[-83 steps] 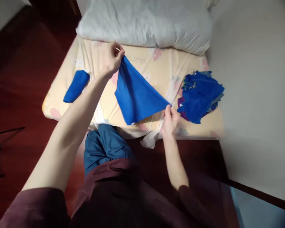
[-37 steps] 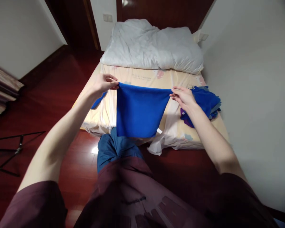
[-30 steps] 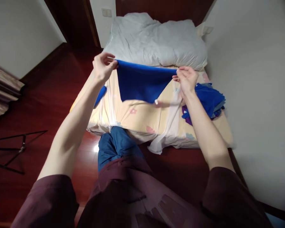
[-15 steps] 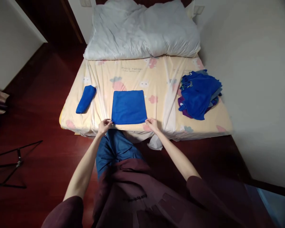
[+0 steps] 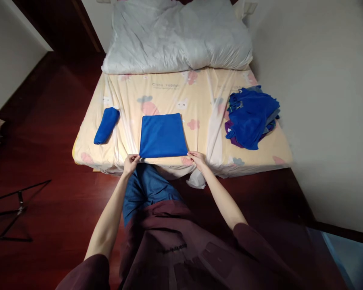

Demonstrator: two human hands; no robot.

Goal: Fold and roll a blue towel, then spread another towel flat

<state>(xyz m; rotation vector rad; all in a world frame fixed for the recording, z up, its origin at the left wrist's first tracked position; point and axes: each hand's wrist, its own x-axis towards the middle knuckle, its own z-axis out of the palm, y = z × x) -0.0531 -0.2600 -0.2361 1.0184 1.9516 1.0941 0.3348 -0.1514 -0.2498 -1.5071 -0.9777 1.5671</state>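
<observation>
1. On the cartoon-print bed sheet (image 5: 205,86), a blue cloth (image 5: 162,135) is lying flat near the front edge, dark wood floor (image 5: 48,141) around.
2. Left hand (image 5: 130,162) and right hand (image 5: 196,158) are each pinching a near corner.
3. Fingertips are hard to see.

A blue cloth (image 5: 162,135) lies flat on the bed (image 5: 199,92) – folded to a square. The left hand (image 5: 130,162) pinches its corner at 7 o'clock, the right hand (image 5: 196,158) the corner at 5 o'clock. A rolled blue cloth (image 5: 106,125) lies at 9 o'clock, a heap of cloths (image 5: 251,117) at 3 o'clock, a white pillow (image 5: 178,36) at 12 o'clock.
</observation>
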